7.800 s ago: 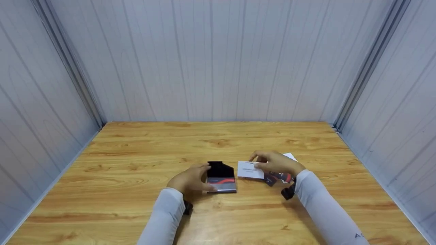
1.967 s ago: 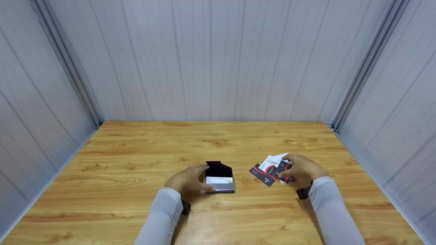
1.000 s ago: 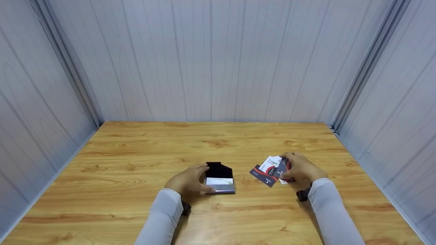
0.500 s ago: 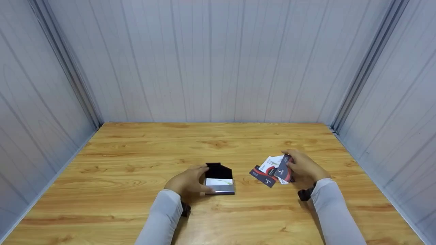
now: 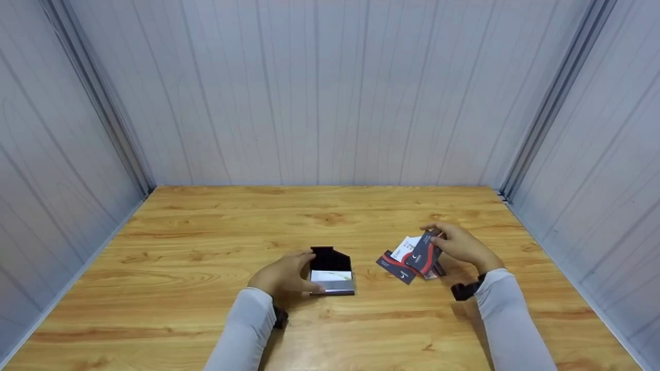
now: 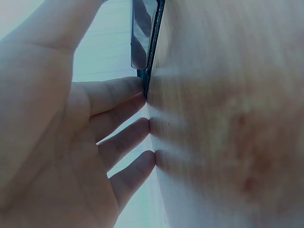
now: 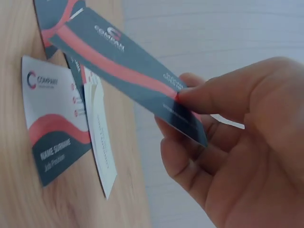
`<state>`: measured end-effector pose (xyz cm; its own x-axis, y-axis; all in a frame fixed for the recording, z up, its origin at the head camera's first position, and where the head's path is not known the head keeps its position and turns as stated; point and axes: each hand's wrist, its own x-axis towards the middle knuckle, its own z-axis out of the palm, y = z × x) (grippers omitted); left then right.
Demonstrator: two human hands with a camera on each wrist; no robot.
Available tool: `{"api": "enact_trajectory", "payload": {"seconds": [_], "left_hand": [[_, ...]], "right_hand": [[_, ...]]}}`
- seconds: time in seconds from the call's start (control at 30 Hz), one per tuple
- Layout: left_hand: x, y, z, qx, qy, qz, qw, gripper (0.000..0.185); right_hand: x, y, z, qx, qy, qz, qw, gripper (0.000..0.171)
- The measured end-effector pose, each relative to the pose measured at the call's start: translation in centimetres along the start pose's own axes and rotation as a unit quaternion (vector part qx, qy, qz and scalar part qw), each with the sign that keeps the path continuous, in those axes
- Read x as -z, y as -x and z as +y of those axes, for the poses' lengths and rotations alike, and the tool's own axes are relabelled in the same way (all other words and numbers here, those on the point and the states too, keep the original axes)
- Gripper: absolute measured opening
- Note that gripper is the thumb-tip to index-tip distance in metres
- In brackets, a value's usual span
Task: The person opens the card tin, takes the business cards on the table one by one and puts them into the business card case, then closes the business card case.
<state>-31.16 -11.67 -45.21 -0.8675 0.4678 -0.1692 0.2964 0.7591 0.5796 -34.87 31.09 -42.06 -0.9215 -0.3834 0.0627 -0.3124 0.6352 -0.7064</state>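
In the head view, an open card case (image 5: 339, 285) with a silver front and black lid lies on the table; a white business card (image 5: 330, 275) shows inside it. My left hand (image 5: 281, 273) holds its left side, thumb at the front and fingers toward the lid. Fingertips meet the case's edge in the left wrist view. My right hand (image 5: 464, 248) pinches a dark business card (image 7: 123, 71) with a red wave, tilted above the pile. Under it lie a white card (image 7: 52, 99) and a dark red-striped card (image 5: 396, 267), overlapping others partly hidden.
A wood-grain table (image 5: 232, 221) carries everything. White panel walls (image 5: 340, 93) enclose it at the back and both sides. Bare tabletop separates the case from the cards. Each wrist bears a black camera.
Earlier my right hand held a white card beside the case; a white card now tops the dark one there. Lately that hand has lifted a dark card off the pile. My left hand stays put.
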Motion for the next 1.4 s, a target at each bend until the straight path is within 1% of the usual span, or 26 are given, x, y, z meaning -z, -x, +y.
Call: {"api": "enact_trajectory", "payload": {"seconds": [0.07,0.17,0.3,0.53,0.77,0.9,1.1,1.2,1.4], "left_hand": [[0.0,0.0,0.0,0.003,0.003,0.001,1.0000,0.097],[-0.1,0.0,0.1,0.005,0.004,0.001,1.0000,0.096],[0.0,0.0,0.1,0.004,-0.003,0.000,1.0000,0.097],[0.0,-0.1,0.2,-0.001,-0.013,-0.001,0.9999,0.098],[0.0,-0.2,0.2,0.001,-0.013,-0.002,0.9999,0.097],[0.0,-0.2,0.2,0.002,-0.008,-0.001,1.0000,0.097],[0.0,-0.1,0.2,0.001,-0.012,0.000,0.9999,0.097],[-0.1,0.0,0.2,0.005,-0.010,0.000,0.9999,0.098],[-0.1,0.1,0.3,0.003,-0.004,-0.001,1.0000,0.097]], "right_hand": [[-0.1,-0.1,-0.1,0.008,-0.014,0.006,1.000,0.034],[-0.4,-0.2,-0.3,0.022,-0.022,0.015,0.999,0.030],[-0.6,-0.4,-0.2,0.034,-0.012,0.022,0.999,0.027],[-0.7,-0.4,-0.2,0.042,-0.001,0.024,0.999,0.022],[-1.2,-0.5,-0.6,0.012,-0.016,0.014,1.000,0.019],[-1.7,-0.7,-0.8,0.015,-0.022,0.010,1.000,0.023],[-2.5,-1.2,-1.0,0.042,-0.020,-0.001,0.999,0.033],[-3.1,-1.4,-1.3,0.051,-0.013,-0.002,0.999,0.032],[-4.2,-1.8,-2.2,0.068,-0.028,0.003,0.997,0.029]]}}
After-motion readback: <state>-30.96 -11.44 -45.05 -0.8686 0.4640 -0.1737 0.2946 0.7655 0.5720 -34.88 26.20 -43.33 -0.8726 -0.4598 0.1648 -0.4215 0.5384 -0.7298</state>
